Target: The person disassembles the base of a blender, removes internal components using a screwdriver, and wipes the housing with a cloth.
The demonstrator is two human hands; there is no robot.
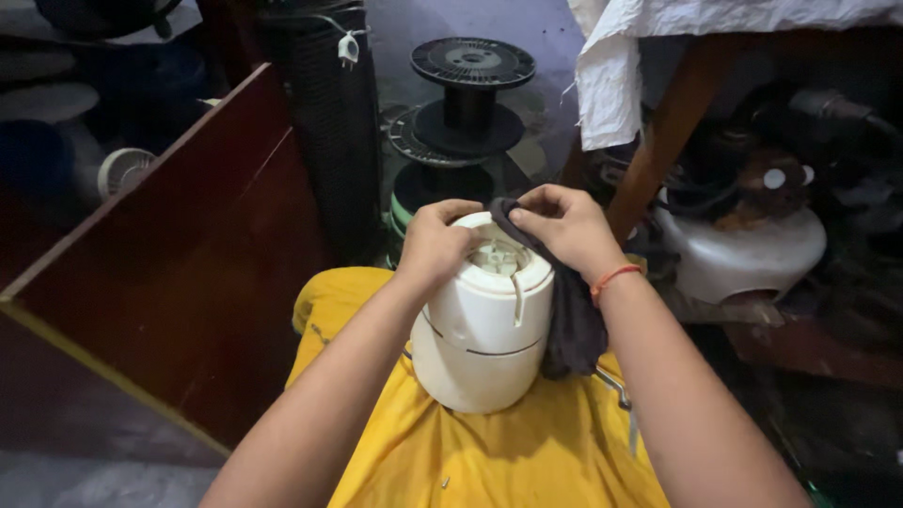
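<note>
While your left hand (435,243) grips the upper rim of the cream-white cylindrical housing (482,331), fingers curled tightly over its top edge, your right hand (564,226) pinches a dark grey cloth (571,320) between thumb and fingertips, closed firmly on the fabric. The cloth is pressed at the housing's open top, where pale inner parts (497,257) show in a recess, and the rest of it hangs down the housing's right side, touching the wall. The housing stands nearly upright, tilted slightly toward your left, and rests on the yellow fabric (489,442) that covers your lap in the lower middle of the view. A thin orange band (613,277) circles your right wrist. A small metal piece (613,384) lies on the yellow fabric just beside the hanging cloth.

To your left, a dark reddish wooden panel (179,263) runs diagonally. Behind the housing, well apart, black empty spools (466,103) are stacked on the floor beside a tall black mesh cylinder (329,122). To your right, a white dome-shaped casing (743,254) sits among dark machine parts, under a white woven sheet (640,56) draped over a wooden leg (668,132).
</note>
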